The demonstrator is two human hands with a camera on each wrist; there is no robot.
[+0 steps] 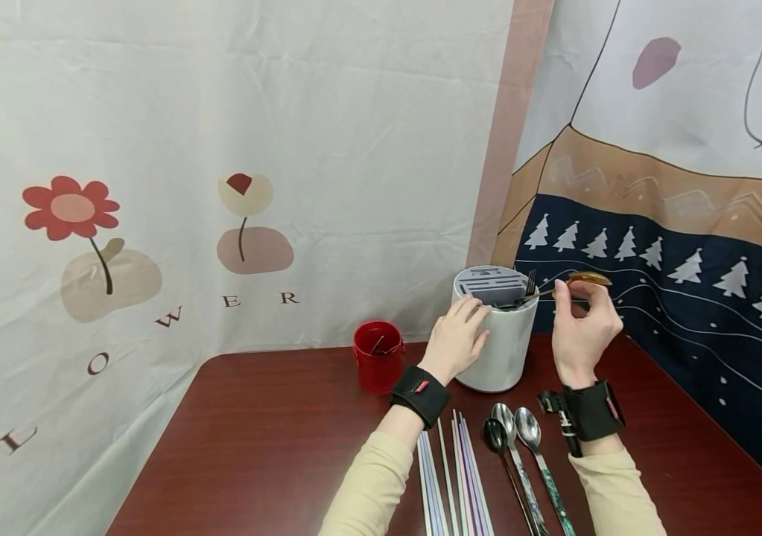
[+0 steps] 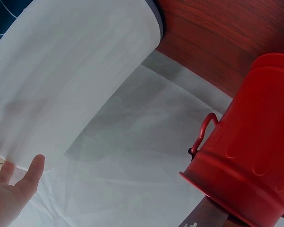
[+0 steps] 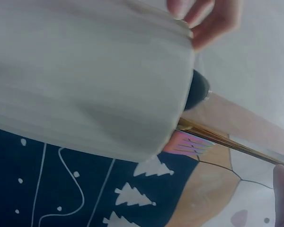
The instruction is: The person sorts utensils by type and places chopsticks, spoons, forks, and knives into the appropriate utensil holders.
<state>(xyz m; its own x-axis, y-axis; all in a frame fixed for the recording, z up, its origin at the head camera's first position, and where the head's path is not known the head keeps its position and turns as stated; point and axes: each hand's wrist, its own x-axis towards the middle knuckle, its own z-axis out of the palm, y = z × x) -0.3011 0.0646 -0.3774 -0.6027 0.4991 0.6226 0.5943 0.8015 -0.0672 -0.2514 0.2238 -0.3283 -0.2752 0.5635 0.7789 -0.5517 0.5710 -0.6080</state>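
A white cylindrical utensil holder (image 1: pixel 497 350) with a grey slotted top stands at the back right of the table. My left hand (image 1: pixel 454 339) rests on its near left rim, fingers loosely spread; the left wrist view shows the fingertips at the rim too. Above the holder's right side, my right hand (image 1: pixel 585 327) pinches a gold spoon (image 1: pixel 588 278) between thumb and fingers. The bowl sticks out past the hand, while the thin handle (image 3: pixel 227 142) points down to the holder's opening. Fork tines (image 3: pixel 189 144) and a dark rounded utensil end (image 3: pixel 197 90) show above the rim.
A red bucket (image 1: pixel 379 365) with something thin inside stands left of the holder. In front lie several pastel chopsticks (image 1: pixel 454 476), a black spoon (image 1: pixel 496 435) and two silver spoons (image 1: pixel 528 428) with patterned handles. Printed cloth (image 1: pixel 354 149) hangs behind the table (image 1: pixel 253 447).
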